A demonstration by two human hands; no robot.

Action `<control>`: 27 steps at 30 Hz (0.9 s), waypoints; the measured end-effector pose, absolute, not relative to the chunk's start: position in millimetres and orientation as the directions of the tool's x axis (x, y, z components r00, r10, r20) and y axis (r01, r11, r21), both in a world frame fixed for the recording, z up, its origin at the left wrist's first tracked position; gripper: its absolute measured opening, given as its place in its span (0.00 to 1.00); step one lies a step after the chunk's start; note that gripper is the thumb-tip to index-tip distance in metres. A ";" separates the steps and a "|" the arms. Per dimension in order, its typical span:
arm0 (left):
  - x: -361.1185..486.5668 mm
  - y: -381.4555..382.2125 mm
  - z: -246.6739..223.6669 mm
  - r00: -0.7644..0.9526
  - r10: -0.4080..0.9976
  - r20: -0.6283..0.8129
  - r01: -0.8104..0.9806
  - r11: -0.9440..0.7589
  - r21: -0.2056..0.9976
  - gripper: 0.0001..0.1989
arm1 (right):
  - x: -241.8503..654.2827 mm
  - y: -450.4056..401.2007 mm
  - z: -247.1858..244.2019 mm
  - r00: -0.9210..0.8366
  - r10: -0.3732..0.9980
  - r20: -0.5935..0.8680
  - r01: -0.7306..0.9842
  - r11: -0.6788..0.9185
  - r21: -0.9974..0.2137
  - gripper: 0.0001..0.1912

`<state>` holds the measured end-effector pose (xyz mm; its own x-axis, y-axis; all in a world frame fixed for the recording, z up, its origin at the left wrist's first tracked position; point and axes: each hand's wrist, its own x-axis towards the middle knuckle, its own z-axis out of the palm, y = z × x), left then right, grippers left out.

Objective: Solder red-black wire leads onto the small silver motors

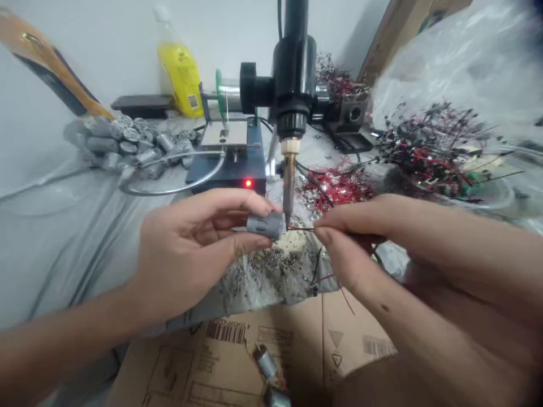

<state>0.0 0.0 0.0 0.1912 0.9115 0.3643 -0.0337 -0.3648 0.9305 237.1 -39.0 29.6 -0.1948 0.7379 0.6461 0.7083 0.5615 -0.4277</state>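
My left hand [190,254] is closed around a small grey cylindrical motor [265,225], held sideways between thumb and fingers. The downward-pointing tip of a soldering iron [289,181] on a black stand is at the motor's right end. From the right, my right hand [365,243] pinches a thin dark wire [302,229], whose far end reaches that same spot by the tip. Whether wire and motor touch cannot be made out. Red wire ends hang below my right hand.
Behind stand a blue box [229,169] with a red light, a solder spool [229,96] and a yellow bottle [180,73]. Many motors [127,141] lie left, red wires [339,183] right. Two motors rest on cardboard [229,362] below.
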 end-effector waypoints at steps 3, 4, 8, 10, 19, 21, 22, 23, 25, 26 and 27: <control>2.5 -0.4 0.1 0.188 0.909 0.373 -0.045 -0.371 0.927 0.23 | 234.6 -38.8 28.8 -0.194 0.748 0.635 0.704 0.557 -0.441 0.07; 3.1 -0.4 0.1 0.189 0.908 0.375 -0.050 -0.372 0.927 0.23 | 234.2 -38.7 28.5 -0.193 0.749 0.633 0.702 0.557 -0.444 0.07; 4.2 -0.1 0.0 0.196 0.905 0.377 -0.073 -0.370 0.926 0.22 | 234.2 -37.7 28.3 -0.187 0.746 0.639 0.690 0.562 -0.455 0.08; 4.1 0.1 -0.3 0.193 0.906 0.378 -0.069 -0.371 0.926 0.21 | 234.1 -37.1 28.7 -0.186 0.746 0.639 0.681 0.567 -0.464 0.08; 3.9 0.6 -1.0 0.189 0.908 0.373 -0.036 -0.373 0.927 0.18 | 232.8 -37.4 30.4 -0.179 0.749 0.638 0.632 0.585 -0.509 0.07; 3.5 0.3 -0.8 0.187 0.908 0.376 -0.029 -0.378 0.926 0.18 | 232.3 -37.1 30.8 -0.173 0.751 0.637 0.645 0.575 -0.503 0.07; 3.4 0.1 -0.8 0.185 0.908 0.377 -0.025 -0.379 0.925 0.18 | 232.1 -36.7 31.1 -0.170 0.750 0.639 0.653 0.571 -0.497 0.08; 3.2 -0.2 -0.7 0.184 0.908 0.377 -0.022 -0.379 0.925 0.18 | 231.9 -36.2 31.3 -0.164 0.747 0.644 0.660 0.569 -0.491 0.08; 3.2 -0.6 -0.5 0.183 0.909 0.374 -0.019 -0.377 0.926 0.18 | 231.9 -35.4 31.6 -0.160 0.735 0.659 0.665 0.573 -0.478 0.09; 3.4 -0.7 -0.3 0.182 0.911 0.369 -0.017 -0.373 0.928 0.18 | 232.2 -35.2 31.5 -0.158 0.725 0.670 0.663 0.581 -0.472 0.09; 3.6 -0.7 -0.1 0.179 0.913 0.366 -0.015 -0.369 0.929 0.19 | 232.7 -35.1 31.4 -0.158 0.717 0.679 0.659 0.588 -0.468 0.08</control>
